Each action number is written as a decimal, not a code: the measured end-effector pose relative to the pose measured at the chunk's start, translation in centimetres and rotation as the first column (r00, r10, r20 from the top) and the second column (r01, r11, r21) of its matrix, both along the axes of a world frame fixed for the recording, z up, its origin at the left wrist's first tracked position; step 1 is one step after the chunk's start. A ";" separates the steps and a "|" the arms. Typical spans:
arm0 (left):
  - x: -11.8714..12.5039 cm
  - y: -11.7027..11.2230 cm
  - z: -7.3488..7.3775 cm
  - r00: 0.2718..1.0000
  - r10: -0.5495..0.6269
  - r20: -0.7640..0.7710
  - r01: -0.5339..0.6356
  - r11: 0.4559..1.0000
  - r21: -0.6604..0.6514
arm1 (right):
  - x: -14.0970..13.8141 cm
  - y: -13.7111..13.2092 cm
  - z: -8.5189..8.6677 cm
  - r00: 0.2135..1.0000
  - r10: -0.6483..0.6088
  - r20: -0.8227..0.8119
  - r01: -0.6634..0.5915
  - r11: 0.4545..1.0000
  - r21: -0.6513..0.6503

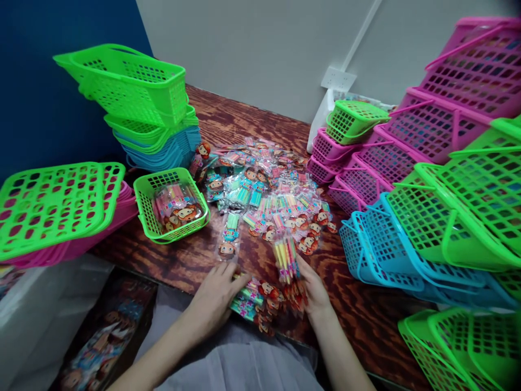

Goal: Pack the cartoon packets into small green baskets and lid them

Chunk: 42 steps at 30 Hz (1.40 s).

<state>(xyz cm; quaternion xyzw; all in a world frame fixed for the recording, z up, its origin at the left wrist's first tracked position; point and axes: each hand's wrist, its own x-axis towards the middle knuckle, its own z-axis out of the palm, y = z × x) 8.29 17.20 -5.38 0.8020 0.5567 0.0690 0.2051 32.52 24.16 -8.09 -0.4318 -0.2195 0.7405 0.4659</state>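
My left hand (215, 296) and my right hand (313, 288) close from both sides on a small stack of clear packets with cartoon heads and coloured sticks (264, 298) at the near edge of the wooden table (366, 315). One packet (286, 259) rises from the stack beside my right fingers. A single packet (228, 237) lies just beyond my left hand. A big loose pile of the same packets (268, 190) covers the table's middle. A small green basket (171, 203) at the left holds several packets.
Stacked green and blue baskets (150, 119) stand at the back left. Flat green and pink lids (61, 209) lie at the left. Pink baskets (439, 114), a blue basket (382, 250) and green baskets (468, 212) crowd the right. A box of packets (101, 347) sits below the table.
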 end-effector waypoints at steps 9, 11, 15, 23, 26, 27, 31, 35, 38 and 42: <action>-0.2 0.1 0.1 0.998 -0.053 -0.017 0.053 0.999 -0.010 | 0.1 -0.2 -0.5 0.995 0.011 -0.096 -0.016 0.998 -0.052; -0.1 0.2 0.2 0.996 -0.093 -0.013 0.093 0.996 -0.012 | 0.3 -0.3 -0.7 0.991 0.042 -0.125 -0.052 0.996 -0.079; 0.1 0.4 0.4 0.991 -0.130 -0.010 0.130 0.991 -0.006 | 0.9 -0.5 -1.1 0.983 0.093 -0.161 -0.112 0.987 -0.112; 0.5 0.7 0.2 0.986 -0.165 -0.018 0.165 0.986 0.006 | 0.5 -0.3 -1.0 0.989 0.099 -0.111 -0.111 0.987 -0.114; 0.6 0.7 -0.1 0.985 -0.169 -0.021 0.169 0.986 0.007 | 0.1 -0.2 -0.8 0.997 0.066 -0.043 -0.069 0.994 -0.085; 0.6 0.8 -0.1 0.986 -0.168 -0.019 0.168 0.986 0.008 | 0.0 -0.1 -0.7 0.999 0.038 -0.010 -0.038 0.997 -0.065; 0.5 0.6 -0.2 0.987 -0.162 -0.019 0.162 0.987 0.003 | 0.5 0.9 0.3 0.988 -0.019 0.156 0.008 0.998 0.069; 0.7 0.4 -0.1 0.988 -0.151 -0.032 0.151 0.988 0.007 | 1.4 1.8 1.9 0.809 -0.061 0.584 -0.177 0.923 0.341; 1.3 0.6 0.0 0.987 -0.160 -0.027 0.161 0.986 0.039 | 1.0 1.4 2.4 0.394 -0.179 0.902 -0.526 0.761 0.381; 2.0 1.1 0.3 0.980 -0.194 -0.032 0.195 0.980 0.045 | -0.3 -0.1 2.3 0.092 -0.239 0.967 -0.809 0.548 0.213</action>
